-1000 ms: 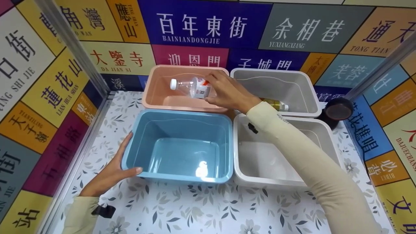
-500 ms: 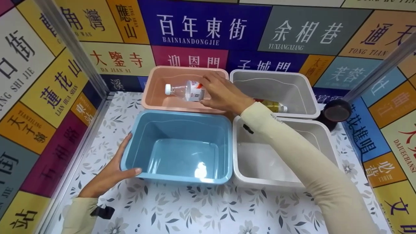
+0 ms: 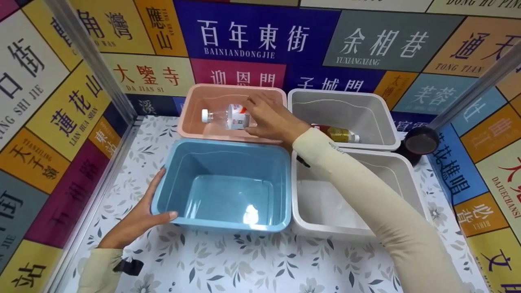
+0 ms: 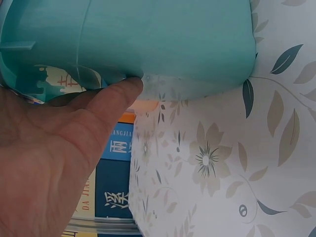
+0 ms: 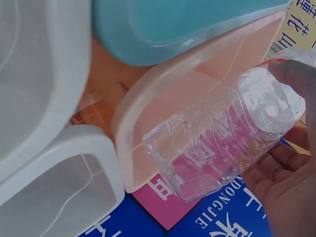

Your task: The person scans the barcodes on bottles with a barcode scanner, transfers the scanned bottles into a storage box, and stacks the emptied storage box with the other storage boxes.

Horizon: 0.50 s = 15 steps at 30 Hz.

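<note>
Over the pink bin, my right hand grips a clear plastic bottle with a white cap and a red-and-white label. The bottle lies nearly level, its cap pointing left. In the right wrist view its ribbed, see-through bottom end is turned towards the camera, and thumb and fingers go round the label. My left hand rests on the near left corner of the blue bin, thumb at the front rim and straight fingers along the left side. Some left fingertips are hidden in the left wrist view.
Behind right, a grey bin holds a bottle with a yellow-green label. A second grey bin stands in front of it, partly under my right arm. A dark round object sits at the right. Printed panels enclose the flowered table.
My right hand has moved left and slightly nearer with the bottle over the pink bin. The left hand has stayed on the blue bin.
</note>
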Motion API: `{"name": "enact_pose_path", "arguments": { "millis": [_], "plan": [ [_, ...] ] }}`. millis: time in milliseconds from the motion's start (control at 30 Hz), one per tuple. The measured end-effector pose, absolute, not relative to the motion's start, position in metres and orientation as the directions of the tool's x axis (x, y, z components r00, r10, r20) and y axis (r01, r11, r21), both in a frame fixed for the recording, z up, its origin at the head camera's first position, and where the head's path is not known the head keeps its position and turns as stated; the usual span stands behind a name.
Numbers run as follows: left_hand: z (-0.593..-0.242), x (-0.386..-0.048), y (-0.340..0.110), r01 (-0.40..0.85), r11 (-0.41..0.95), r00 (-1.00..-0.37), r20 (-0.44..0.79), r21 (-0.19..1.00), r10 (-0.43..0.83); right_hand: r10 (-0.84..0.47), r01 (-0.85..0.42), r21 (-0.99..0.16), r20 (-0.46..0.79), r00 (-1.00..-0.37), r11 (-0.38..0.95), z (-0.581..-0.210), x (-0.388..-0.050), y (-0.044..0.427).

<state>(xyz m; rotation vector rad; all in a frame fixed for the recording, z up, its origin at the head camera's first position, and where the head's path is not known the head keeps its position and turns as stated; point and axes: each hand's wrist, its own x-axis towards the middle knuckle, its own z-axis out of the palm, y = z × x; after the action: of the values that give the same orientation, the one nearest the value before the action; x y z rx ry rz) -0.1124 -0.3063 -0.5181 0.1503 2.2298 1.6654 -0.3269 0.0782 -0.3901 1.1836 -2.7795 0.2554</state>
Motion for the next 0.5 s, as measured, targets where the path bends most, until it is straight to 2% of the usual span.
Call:
{"name": "enact_pose_path", "arguments": {
  "millis": [500],
  "plan": [
    [-0.518, -0.112, -0.306, -0.12, 0.305, -0.932, -0.213, 0.945, 0.293, -0.695, -0.709, -0.094, 0.147, -0.704, 0.698, -0.4, -0.331, 0.065]
  ]
}}
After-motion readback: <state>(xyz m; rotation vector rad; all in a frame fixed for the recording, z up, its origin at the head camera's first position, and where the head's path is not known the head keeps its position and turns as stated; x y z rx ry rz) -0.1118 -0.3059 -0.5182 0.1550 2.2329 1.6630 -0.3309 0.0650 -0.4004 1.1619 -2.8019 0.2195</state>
